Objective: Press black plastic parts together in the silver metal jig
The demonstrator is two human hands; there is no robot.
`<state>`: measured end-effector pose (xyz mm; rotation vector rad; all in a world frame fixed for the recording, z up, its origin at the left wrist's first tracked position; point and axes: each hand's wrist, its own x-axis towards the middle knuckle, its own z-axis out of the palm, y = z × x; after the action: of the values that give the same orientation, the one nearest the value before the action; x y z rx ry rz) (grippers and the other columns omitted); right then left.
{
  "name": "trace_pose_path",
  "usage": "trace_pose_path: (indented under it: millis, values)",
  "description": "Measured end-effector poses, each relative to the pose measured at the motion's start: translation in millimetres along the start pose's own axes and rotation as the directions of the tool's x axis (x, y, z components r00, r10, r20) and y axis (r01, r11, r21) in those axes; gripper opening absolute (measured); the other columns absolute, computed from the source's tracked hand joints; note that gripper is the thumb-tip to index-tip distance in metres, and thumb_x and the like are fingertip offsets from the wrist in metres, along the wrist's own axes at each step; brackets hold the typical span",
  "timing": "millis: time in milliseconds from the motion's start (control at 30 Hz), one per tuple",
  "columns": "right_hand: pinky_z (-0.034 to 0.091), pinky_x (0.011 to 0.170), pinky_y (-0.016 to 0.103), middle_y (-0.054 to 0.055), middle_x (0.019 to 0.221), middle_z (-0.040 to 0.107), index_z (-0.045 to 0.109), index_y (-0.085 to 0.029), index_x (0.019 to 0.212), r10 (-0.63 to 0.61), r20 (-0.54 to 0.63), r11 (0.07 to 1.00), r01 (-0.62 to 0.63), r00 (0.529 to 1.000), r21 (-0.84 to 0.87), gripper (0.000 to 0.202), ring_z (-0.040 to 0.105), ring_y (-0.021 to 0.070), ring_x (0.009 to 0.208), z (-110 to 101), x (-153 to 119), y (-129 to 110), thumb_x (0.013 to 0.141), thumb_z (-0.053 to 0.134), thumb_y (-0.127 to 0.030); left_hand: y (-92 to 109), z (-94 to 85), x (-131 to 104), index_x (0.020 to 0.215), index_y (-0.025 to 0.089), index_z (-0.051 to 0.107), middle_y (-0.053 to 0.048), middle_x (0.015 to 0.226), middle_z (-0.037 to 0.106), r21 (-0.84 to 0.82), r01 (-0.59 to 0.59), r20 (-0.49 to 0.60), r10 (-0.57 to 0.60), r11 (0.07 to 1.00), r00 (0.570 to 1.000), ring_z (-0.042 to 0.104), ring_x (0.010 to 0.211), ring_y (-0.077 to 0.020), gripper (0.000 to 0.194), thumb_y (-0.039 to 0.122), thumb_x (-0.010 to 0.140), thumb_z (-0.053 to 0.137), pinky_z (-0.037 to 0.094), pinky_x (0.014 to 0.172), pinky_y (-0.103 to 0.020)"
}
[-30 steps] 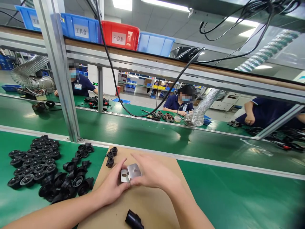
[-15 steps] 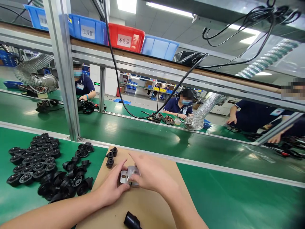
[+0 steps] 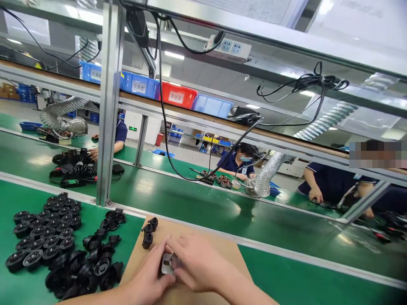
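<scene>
A small silver metal piece with an oval hole [image 3: 166, 263] lies between my two hands over the brown board. My left hand [image 3: 151, 273] grips its left side, thumb along the near edge and fingers behind. From the right, my right hand [image 3: 200, 262] closes over the other side of it, fingertips meeting the left hand's. Much of the metal piece is hidden under the right fingers. Just beyond my left hand, a few small black plastic fittings [image 3: 148, 234] stand at the board's far left corner.
Brown cardboard [image 3: 230, 254] covers part of the green bench. To the left are many round black parts [image 3: 47, 233] and loose black caps [image 3: 85, 271]. A metal post [image 3: 110, 106] rises at the far edge. A black cable [image 3: 163, 114] hangs ahead. Co-workers [image 3: 237, 163] sit across the bench.
My view has tilted up, so the bench sits lower in the picture. My right hand has closed further over the metal piece. The black cylindrical part near the front is out of sight.
</scene>
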<state>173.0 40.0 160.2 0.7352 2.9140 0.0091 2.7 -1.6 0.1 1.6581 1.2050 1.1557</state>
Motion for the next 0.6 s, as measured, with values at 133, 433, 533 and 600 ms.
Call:
trace_pose_path:
  millis: [133, 433, 533, 600]
  values:
    - [0.044, 0.067, 0.037, 0.013, 0.099, 0.075, 0.061, -0.013, 0.114, -0.069, 0.121, 0.984, 0.087, 0.990, -0.158, 0.039, 0.068, 0.0298, 0.086, -6.7, 19.0, 1.2, 0.088, 0.073, -0.040, 3.6, 3.6, 2.8, 0.144, 0.024, 0.053, -0.010, 0.146, 0.063, -0.054, -0.116, 0.028, 0.118, 0.992, 0.993, 0.058, 0.134, -0.0349, 0.070, 0.010, 0.077, 0.067, 0.047, 0.116, -0.047]
    - [0.049, 0.074, 0.043, 0.019, 0.094, 0.075, 0.074, -0.011, 0.097, -0.094, 0.249, 0.931, 0.174, 0.964, -0.322, 0.040, 0.070, 0.0353, 0.086, -12.0, 13.8, 5.5, 0.088, 0.069, -0.050, 0.1, 6.3, -0.6, 0.165, 0.020, 0.028, -0.014, 0.142, 0.062, 0.003, 0.077, 0.035, -0.077, 0.997, 0.996, 0.058, 0.130, -0.0342, 0.106, 0.013, 0.069, 0.073, 0.042, 0.119, -0.049]
    - [0.045, 0.066, 0.041, 0.019, 0.080, 0.076, 0.075, -0.014, 0.078, 0.146, 0.237, 0.948, -0.067, 0.960, -0.313, 0.056, 0.072, 0.0345, 0.075, -9.4, 17.5, 1.9, 0.098, 0.053, -0.061, 4.4, 4.5, -0.9, 0.166, 0.020, 0.028, -0.011, 0.139, 0.065, -0.016, 0.065, 0.033, -0.064, 0.998, 0.997, 0.060, 0.126, -0.0327, 0.105, 0.012, 0.070, 0.073, 0.044, 0.116, -0.048]
    - [0.043, 0.062, 0.038, 0.017, 0.082, 0.076, 0.075, -0.014, 0.081, 0.206, 0.227, 0.949, -0.138, 0.952, -0.283, 0.065, 0.072, 0.0341, 0.074, -12.0, 16.1, 5.0, 0.095, 0.053, -0.074, 7.9, 2.2, -1.5, 0.166, 0.020, 0.028, -0.012, 0.139, 0.065, -0.018, 0.079, 0.042, -0.079, 0.997, 0.996, 0.060, 0.127, -0.0330, 0.106, 0.012, 0.070, 0.073, 0.044, 0.115, -0.048]
